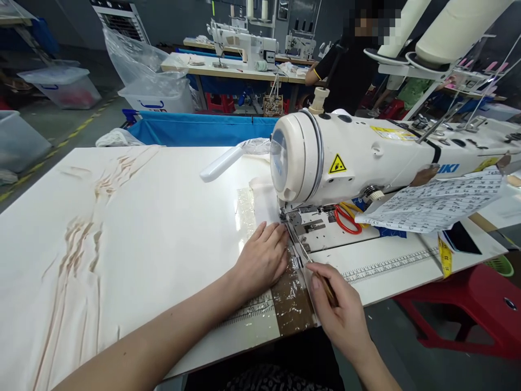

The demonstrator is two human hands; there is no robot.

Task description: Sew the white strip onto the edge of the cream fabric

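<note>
My left hand (pixel 262 254) lies flat, palm down, its fingertips close to the presser foot (pixel 284 215) of a white sewing machine (pixel 345 152). Under and beyond those fingers is a piece of pale cloth (pixel 266 201), partly hidden by the hand. My right hand (pixel 340 312) grips the wooden handle of an awl (pixel 328 288). The awl's thin metal shaft slants up and left, its tip near the presser foot. Whether the tip touches the cloth I cannot tell.
Gathered cream cloth (pixel 77 250) spreads along the table's left side. Red-handled scissors (pixel 348 219), a written paper sheet (pixel 437 201), a yellow tape measure (pixel 445 257) and a dark phone (pixel 462 238) lie right. A red stool (pixel 476 304) stands below. Another person (pixel 350 70) sits behind.
</note>
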